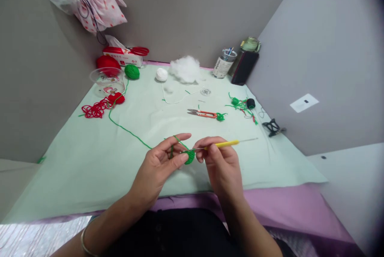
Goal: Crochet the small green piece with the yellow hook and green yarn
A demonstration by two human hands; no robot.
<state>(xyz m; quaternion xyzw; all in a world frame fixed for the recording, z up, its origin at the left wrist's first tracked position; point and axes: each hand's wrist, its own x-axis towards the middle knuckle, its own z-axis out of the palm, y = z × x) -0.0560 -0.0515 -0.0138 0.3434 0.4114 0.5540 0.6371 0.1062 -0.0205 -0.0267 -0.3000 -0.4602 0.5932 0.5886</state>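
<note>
Pinching a small green crochet piece above the pale cloth's near edge, the left hand tensioned green yarn over its forefinger while the right hand gripped a yellow crochet hook, tip worked into the piece.

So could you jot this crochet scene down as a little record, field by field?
Setting: pale green cloth over a table between grey walls
Left hand: pinches a small green crochet piece, green yarn strand looped over its forefinger
Right hand: grips a yellow-handled crochet hook, tip at the piece
Yarn source: strand runs back to a green yarn ball
Mid-table: orange snips
Left side: red yarn tangle, clear plastic cup
Back: white stuffing, white yarn ball
</note>
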